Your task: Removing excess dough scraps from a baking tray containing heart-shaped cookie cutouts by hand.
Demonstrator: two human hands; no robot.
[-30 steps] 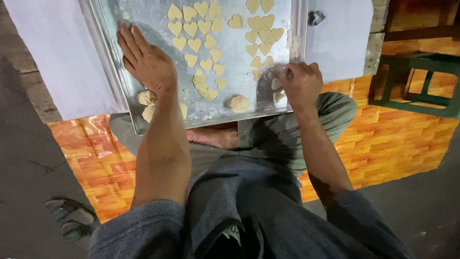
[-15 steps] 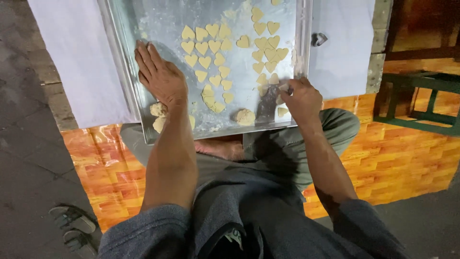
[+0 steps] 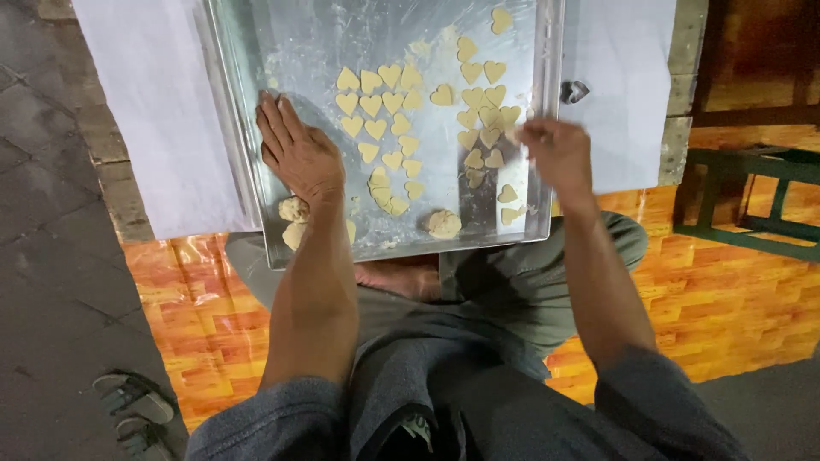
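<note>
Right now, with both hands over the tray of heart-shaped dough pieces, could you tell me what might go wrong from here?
1. The metal tray juts past the ledge over the person's lap; the left hand pressing flat near that edge might tip it.
2. The right hand hovers beside tightly packed dough hearts; a careless move could dent or smear them.
3. The dough lumps sit by the left wrist near the tray's near edge and could get squashed.

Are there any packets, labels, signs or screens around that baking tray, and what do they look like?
None in view: no packet, label, sign or screen.
White sheets lie under the metal tray, plain and unprinted.
A small heart-shaped metal cutter sits right of the tray, unmarked.
</note>
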